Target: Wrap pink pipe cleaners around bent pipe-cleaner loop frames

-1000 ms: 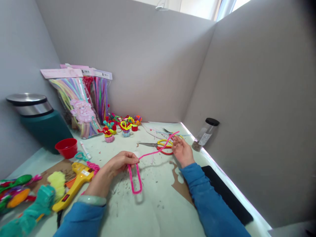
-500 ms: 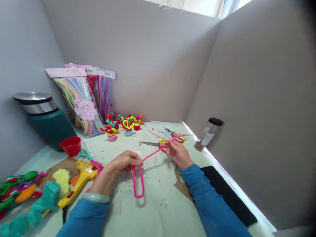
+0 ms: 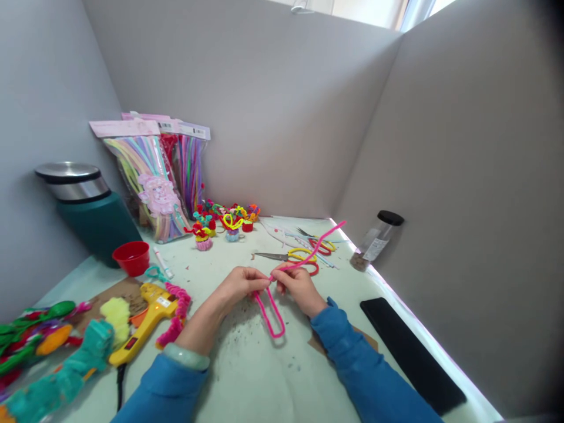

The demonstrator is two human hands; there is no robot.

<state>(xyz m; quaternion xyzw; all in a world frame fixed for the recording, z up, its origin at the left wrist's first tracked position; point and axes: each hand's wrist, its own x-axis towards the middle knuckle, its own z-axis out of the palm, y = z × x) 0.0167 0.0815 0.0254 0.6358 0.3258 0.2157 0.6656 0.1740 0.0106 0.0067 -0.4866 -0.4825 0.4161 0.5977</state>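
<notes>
A bright pink pipe cleaner [image 3: 276, 326] is bent into a long narrow loop that hangs down between my hands. My left hand [image 3: 243, 284] pinches it at the top of the loop. Close beside it, almost touching, my right hand [image 3: 299, 288] pinches the same pipe cleaner where its free tail leaves the loop. The tail slants up and away to the right, past the scissors [image 3: 275, 256] with yellow and red handles lying behind my hands. My right fingertips partly cover the spot where tail and loop meet.
At the left are a yellow glue gun [image 3: 147, 323], a red cup [image 3: 132, 258], a teal bottle [image 3: 94, 220] and bagged pipe cleaners [image 3: 152, 182]. Small colourful figures [image 3: 202, 238] stand at the back. To the right are a clear jar [image 3: 372, 244] and a black slab [image 3: 409, 352].
My right hand has come down the tail toward my left hand, so the two now nearly meet. The loop has shifted right and tilted, and more tail sticks out beyond my right hand.
</notes>
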